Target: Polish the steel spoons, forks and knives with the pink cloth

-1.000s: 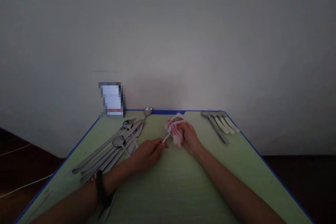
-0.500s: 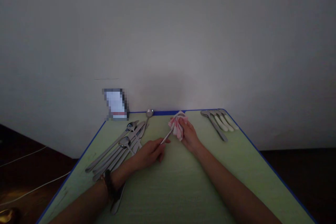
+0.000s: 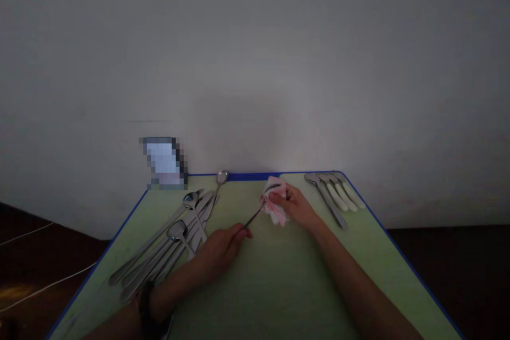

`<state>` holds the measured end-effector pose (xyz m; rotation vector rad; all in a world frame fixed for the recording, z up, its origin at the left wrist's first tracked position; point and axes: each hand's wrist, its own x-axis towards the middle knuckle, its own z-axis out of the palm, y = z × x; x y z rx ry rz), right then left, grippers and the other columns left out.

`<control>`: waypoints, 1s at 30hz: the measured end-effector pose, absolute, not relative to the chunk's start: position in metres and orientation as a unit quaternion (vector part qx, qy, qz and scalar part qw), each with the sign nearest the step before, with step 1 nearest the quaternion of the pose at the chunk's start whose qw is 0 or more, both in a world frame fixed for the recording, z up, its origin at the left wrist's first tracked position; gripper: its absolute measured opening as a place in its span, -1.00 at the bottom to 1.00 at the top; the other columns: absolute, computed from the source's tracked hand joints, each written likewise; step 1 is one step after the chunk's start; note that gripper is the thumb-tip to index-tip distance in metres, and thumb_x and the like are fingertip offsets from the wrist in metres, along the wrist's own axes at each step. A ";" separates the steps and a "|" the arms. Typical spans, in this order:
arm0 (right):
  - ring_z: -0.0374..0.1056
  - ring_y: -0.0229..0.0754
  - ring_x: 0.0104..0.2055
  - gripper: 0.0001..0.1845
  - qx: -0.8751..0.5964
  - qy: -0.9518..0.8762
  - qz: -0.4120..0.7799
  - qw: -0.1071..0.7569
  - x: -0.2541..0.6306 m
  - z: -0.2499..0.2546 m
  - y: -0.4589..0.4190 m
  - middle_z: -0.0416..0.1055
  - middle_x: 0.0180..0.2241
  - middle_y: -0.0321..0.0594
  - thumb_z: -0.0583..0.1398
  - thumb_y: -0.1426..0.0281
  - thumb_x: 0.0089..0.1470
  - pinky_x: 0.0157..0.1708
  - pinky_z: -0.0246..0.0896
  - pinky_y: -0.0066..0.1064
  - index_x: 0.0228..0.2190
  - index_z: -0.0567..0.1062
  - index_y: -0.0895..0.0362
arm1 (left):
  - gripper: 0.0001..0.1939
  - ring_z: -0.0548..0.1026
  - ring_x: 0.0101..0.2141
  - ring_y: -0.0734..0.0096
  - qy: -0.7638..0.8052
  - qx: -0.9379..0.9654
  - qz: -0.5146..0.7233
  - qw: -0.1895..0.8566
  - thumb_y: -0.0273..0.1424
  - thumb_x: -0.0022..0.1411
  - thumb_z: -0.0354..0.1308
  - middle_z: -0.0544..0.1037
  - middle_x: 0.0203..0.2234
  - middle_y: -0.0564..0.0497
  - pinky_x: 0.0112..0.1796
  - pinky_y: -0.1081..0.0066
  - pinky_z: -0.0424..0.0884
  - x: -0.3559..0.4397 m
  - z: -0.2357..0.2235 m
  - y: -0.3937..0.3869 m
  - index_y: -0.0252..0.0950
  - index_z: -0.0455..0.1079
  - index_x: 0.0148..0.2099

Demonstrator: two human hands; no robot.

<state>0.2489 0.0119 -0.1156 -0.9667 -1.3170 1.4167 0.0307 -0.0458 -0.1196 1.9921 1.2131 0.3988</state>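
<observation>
My left hand (image 3: 225,247) is closed around the handle of a metal spoon (image 3: 254,215), which slants up to the right above the table. A pink and white cloth (image 3: 277,215) wraps the spoon's far end, so most of its bowl is hidden. Pinched between the fingers and thumb of my right hand (image 3: 297,204), the cloth presses against the metal. Under and beside my left forearm lies a loose pile of long-handled spoons and knives (image 3: 159,255). One more spoon (image 3: 222,176) points toward the wall at the table's back edge.
On the right of the green table (image 3: 279,287) a metal spoon (image 3: 329,202) lies beside several white-handled forks (image 3: 338,194). A blurred-out phone-like device (image 3: 163,162) leans at the back left. Behind the table's blue edge rises a pale wall (image 3: 255,64).
The cloth and my right hand have shifted slightly right and down, and the spoon's head is turned differently inside the cloth. The whole view has moved a little; both grips stay closed.
</observation>
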 end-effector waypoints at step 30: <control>0.41 -0.14 -0.30 -0.59 -0.329 -0.333 0.556 0.687 0.159 -0.024 0.005 0.51 -0.35 -0.11 0.16 0.07 -0.03 -0.37 0.28 -0.38 -0.34 0.45 0.18 | -0.63 0.26 -0.59 0.45 0.519 0.776 0.305 0.186 -0.25 0.28 -0.21 0.26 -0.67 0.12 -0.48 0.46 0.09 0.047 -0.022 -0.011 -0.26 0.19 -0.51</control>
